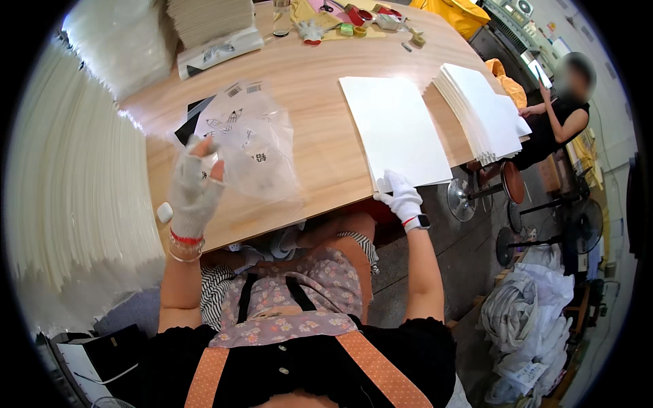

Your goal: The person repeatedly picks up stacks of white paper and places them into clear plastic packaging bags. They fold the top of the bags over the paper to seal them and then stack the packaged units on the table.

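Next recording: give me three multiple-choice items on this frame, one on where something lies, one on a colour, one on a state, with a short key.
1. Where does the right hand rest?
A. on the near corner of the flat white sheet stack
B. on the fanned pile of white sheets
C. in the lap

2. What colour are the gloves?
A. black
B. white
C. yellow

3. How is the clear plastic bag held?
A. flat under a palm
B. lifted off the wooden table, pinched in the left hand
C. untouched on the floor

Key: 1 A, the fingers press the stack's near corner; 2 B, both gloves are white; 3 B, the left fingertips grip the bag's edge above the table.
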The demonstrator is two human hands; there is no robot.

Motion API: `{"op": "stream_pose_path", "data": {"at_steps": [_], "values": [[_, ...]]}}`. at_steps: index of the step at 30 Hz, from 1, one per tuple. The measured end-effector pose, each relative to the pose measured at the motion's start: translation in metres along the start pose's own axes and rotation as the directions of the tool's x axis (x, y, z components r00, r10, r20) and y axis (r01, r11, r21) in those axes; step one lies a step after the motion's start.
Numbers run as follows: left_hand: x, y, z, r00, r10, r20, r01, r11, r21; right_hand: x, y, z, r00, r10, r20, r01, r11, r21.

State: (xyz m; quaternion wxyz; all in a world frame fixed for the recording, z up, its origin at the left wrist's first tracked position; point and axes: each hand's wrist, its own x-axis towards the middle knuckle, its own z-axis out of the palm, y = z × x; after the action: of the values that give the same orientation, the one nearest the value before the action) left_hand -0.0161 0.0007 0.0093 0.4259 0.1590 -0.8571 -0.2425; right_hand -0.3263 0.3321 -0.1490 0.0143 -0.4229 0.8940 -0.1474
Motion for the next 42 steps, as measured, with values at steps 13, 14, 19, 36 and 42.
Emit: {"op": "stream_pose_path", "data": {"at_steps": [13,14,19,36,42], "values": [[-0.106,0.065,0.169,0.387,-0.196,0.901,0.908,-0.089,-0.409,0.002,-0.040,-0.011,0.902,-0.126,-0.412,0.118,0.992,-0.046],[-0.110,0.057,0.177,0.339,-0.161,0.927,0.891,-0.262,-0.371,-0.019,-0.072,-0.018,0.935,-0.252,-0.249,0.136,0.904,-0.405],[-0.118,0.038,0.157,0.314,-0.144,0.939,0.943,-0.066,-0.325,-0.089,-0.098,-0.015,0.994,-0.106,0.038,0.064,0.809,0.584],[-0.028,0.062,0.042,0.894,0.447,0.013,-0.389,0.761,0.519,-0.109,-0.169,0.000,0.923,0.370,-0.107,0.055,0.146,0.988],[0.072,-0.043,0.023,0.730,-0.219,0.648,0.579,0.701,-0.415,-0.113,-0.165,-0.063,0.905,0.248,-0.344,0.122,0.625,0.771]]}}
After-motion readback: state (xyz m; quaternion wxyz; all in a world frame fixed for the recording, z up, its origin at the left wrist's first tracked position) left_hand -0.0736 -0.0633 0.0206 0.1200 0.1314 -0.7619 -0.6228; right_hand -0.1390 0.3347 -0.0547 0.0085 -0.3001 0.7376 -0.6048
